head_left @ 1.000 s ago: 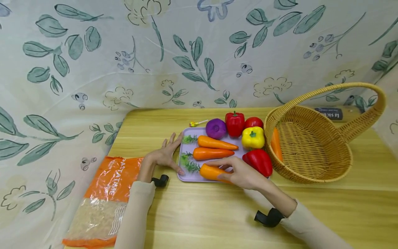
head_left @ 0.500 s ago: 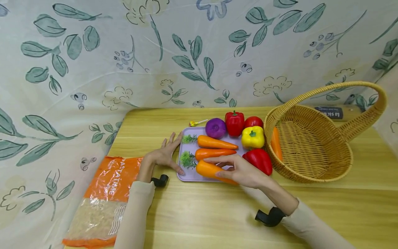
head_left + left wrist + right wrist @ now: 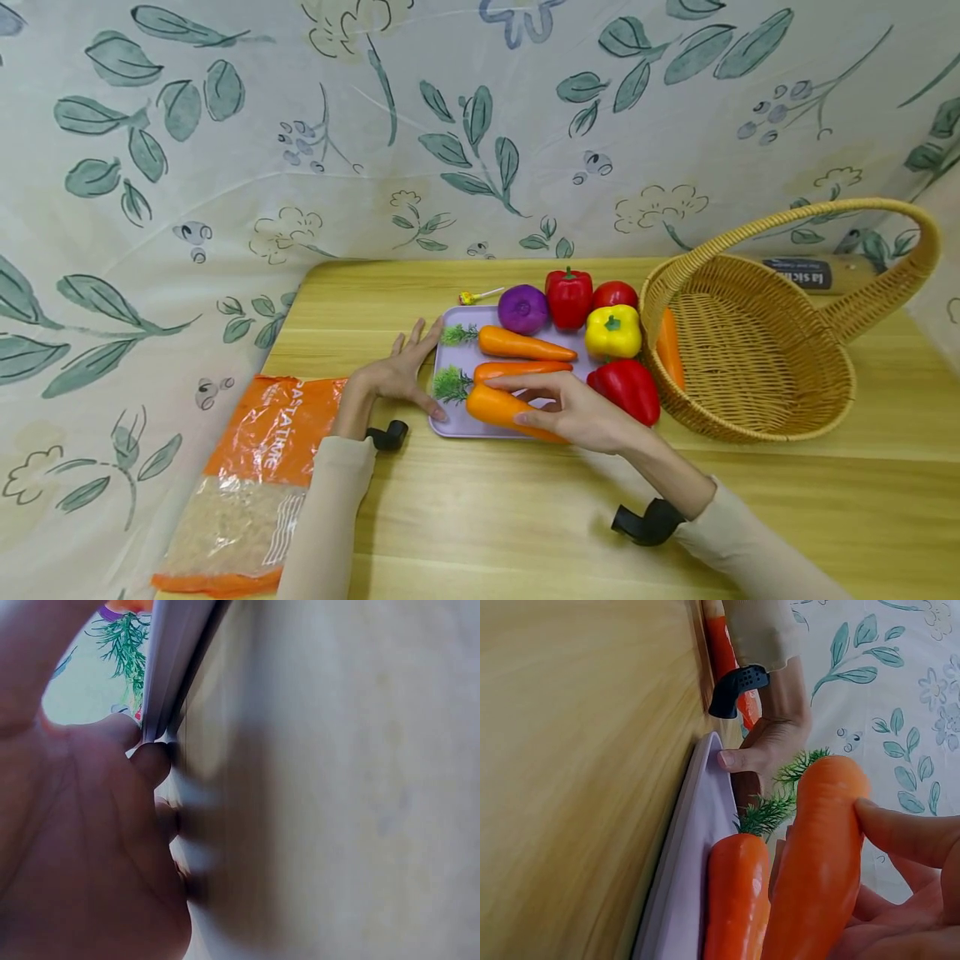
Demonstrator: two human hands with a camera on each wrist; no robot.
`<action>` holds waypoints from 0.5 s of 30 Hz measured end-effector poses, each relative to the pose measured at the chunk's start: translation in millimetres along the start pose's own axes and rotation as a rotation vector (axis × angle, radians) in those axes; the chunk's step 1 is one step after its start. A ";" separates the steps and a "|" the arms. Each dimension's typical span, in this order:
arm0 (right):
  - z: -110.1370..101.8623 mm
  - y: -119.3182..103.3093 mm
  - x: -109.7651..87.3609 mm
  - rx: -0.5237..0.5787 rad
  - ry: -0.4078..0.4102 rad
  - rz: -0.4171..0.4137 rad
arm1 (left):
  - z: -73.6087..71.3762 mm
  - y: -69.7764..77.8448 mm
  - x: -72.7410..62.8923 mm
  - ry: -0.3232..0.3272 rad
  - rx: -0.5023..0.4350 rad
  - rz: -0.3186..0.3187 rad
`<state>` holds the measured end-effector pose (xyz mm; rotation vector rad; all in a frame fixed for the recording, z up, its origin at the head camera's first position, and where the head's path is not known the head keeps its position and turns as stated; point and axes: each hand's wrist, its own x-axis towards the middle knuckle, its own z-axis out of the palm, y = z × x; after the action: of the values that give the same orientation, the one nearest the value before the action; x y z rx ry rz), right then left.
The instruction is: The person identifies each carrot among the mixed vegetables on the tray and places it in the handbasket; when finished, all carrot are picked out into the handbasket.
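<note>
In the head view my right hand [image 3: 577, 408] pinches an orange carrot [image 3: 501, 406] between thumb and fingers, over the front of a lilac tray [image 3: 468, 431]. The right wrist view has this carrot [image 3: 821, 847] raised in front of a second carrot [image 3: 739, 889], which lies on the tray. Partly covered in the head view, the middle carrot [image 3: 517, 369] is just behind, and a third carrot [image 3: 525, 342] lies farther back. My left hand [image 3: 393, 375] spreads its fingers along the tray's left end, the thumb at the near corner. Green tops [image 3: 453, 384] show beside it.
Around the tray's right and back are a purple onion-like vegetable [image 3: 522, 309], red peppers [image 3: 568, 298], a yellow pepper [image 3: 612, 331] and a tomato [image 3: 615, 295]. A wicker basket [image 3: 750, 417] with a tall handle stands right. A lollipop [image 3: 471, 297] and pasta bag [image 3: 255, 483] lie left.
The right hand has raised the front carrot, and its thick end has shifted left, covering more of the middle carrot. That middle carrot has slid slightly right. The left hand has stayed put.
</note>
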<state>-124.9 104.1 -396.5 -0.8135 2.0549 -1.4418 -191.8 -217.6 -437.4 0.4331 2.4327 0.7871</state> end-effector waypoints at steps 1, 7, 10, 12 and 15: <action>-0.1 -1.1 -0.2 0.003 0.001 -0.007 | 0.0 -0.1 0.0 0.000 0.001 0.000; -0.7 -6.4 0.3 0.005 0.012 -0.023 | 0.1 -0.2 0.3 0.004 0.007 0.012; -1.0 -8.2 0.7 0.014 0.016 -0.025 | 0.2 -0.2 0.5 0.006 0.018 0.021; -1.1 -9.3 0.7 0.020 0.023 -0.025 | 0.3 -0.4 0.6 0.007 0.022 0.024; -1.2 -10.4 0.6 0.037 0.031 -0.032 | 0.3 -0.7 0.7 0.008 0.022 0.023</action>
<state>-124.2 101.7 -386.3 -0.8170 2.0411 -1.5139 -192.3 -217.7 -438.3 0.4682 2.4494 0.7742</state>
